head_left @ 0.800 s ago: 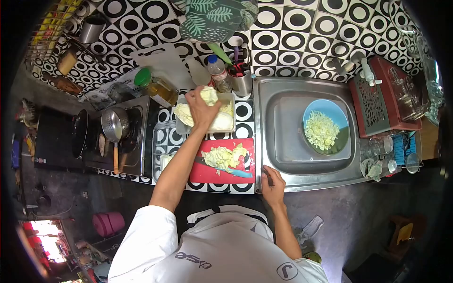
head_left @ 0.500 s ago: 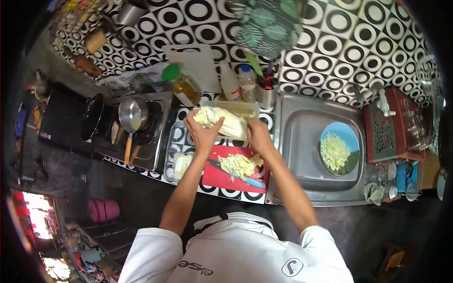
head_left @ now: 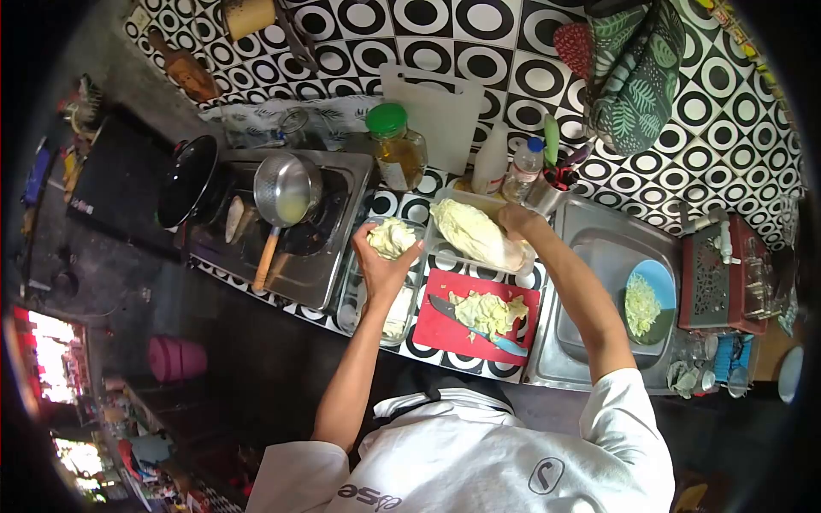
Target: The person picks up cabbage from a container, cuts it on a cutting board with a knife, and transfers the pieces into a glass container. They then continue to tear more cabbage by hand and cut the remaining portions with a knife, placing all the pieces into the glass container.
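Observation:
My left hand (head_left: 382, 267) curls around a pale cut piece of cabbage (head_left: 392, 237) above a clear tray (head_left: 349, 309). A larger Chinese cabbage (head_left: 469, 231) lies at a slant in a clear plastic container (head_left: 456, 256). At the container's right end, my right hand (head_left: 516, 222) is closed with the knuckles up; its fingertips are hidden, and what they grip does not show. In front of the container, a red cutting board (head_left: 434, 333) bears loose cabbage leaves (head_left: 486, 314) and a knife with a blue handle (head_left: 505, 343).
To the right, a blue bowl of shredded cabbage (head_left: 641, 306) sits in the steel sink (head_left: 581, 248). On the left, a saucepan (head_left: 286, 190) and a black wok (head_left: 188, 181) stand on the stove. A green-lidded jar (head_left: 398, 154) and bottles (head_left: 523, 167) line the wall.
My left hand has left the large cabbage and now holds a smaller piece over the tray. The large cabbage has come down into the container. The camera view has shifted and turned.

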